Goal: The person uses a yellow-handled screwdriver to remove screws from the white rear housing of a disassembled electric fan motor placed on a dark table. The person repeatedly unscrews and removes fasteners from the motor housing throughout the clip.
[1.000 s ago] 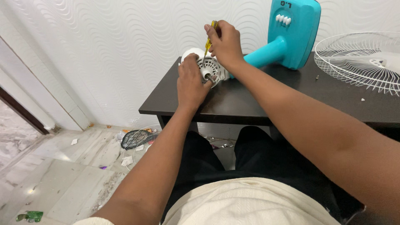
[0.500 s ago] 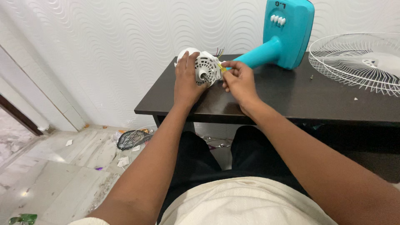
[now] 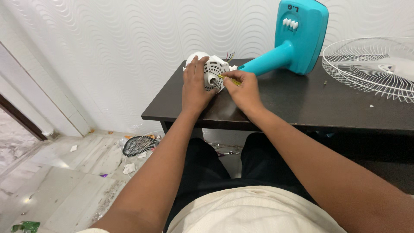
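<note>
Left hand (image 3: 195, 86) clasps the white fan motor housing (image 3: 212, 73) near the left end of the dark table (image 3: 302, 108), which I read as bracing; teal fan stand (image 3: 297, 36) lies behind. Right hand (image 3: 243, 89) pinches a yellow screwdriver (image 3: 228, 79), tip at the housing face

fan motor (image 3: 211, 73): white, round, vented casing, lying on its side at the dark table's left end, shaft facing the camera | screwdriver (image 3: 230, 79): yellow handle, nearly level, tip apparently at the casing
</note>
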